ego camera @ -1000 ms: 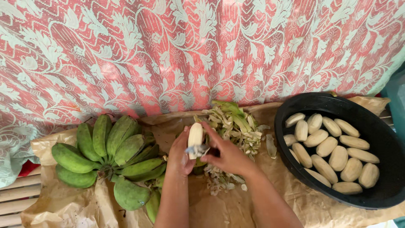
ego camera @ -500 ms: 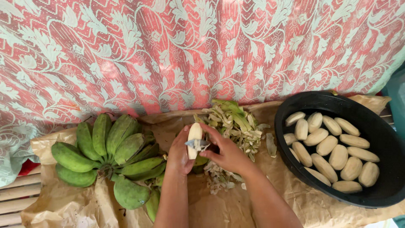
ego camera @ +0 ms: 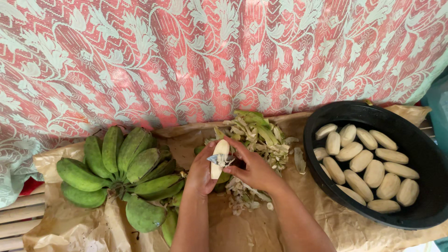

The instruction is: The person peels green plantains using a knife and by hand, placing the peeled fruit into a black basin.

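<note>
My left hand point(ego camera: 201, 171) has its fingers clenched round a partly peeled banana point(ego camera: 219, 157), held upright just above the brown paper point(ego camera: 242, 228), pale flesh showing at the top, green skin left at the bottom. My right hand point(ego camera: 254, 169) grasps a small knife point(ego camera: 215, 159), fingers closed on the handle, blade lying across the banana's middle and touching it. Both hands meet at the fruit, thumbs close together.

Right behind and under the hands lies a peel heap point(ego camera: 259, 137), green and pale strips piled up, some scraps spilling toward me on the paper. One loose peel strip point(ego camera: 298, 160) lies between heap and tub.

Left of my left hand sits a green banana bunch point(ego camera: 121, 170), unpeeled, fanned out, touching the paper, a few fruits reaching under my left forearm.

To the right, well apart from the hands, sits a black tub point(ego camera: 422, 149) holding peeled bananas point(ego camera: 368, 165), pale, laid in rough rows.

Brown paper covers the worktop; slatted wood point(ego camera: 18, 217) shows at the left edge. A red and white lace cloth point(ego camera: 210, 56) hangs across the whole back.
</note>
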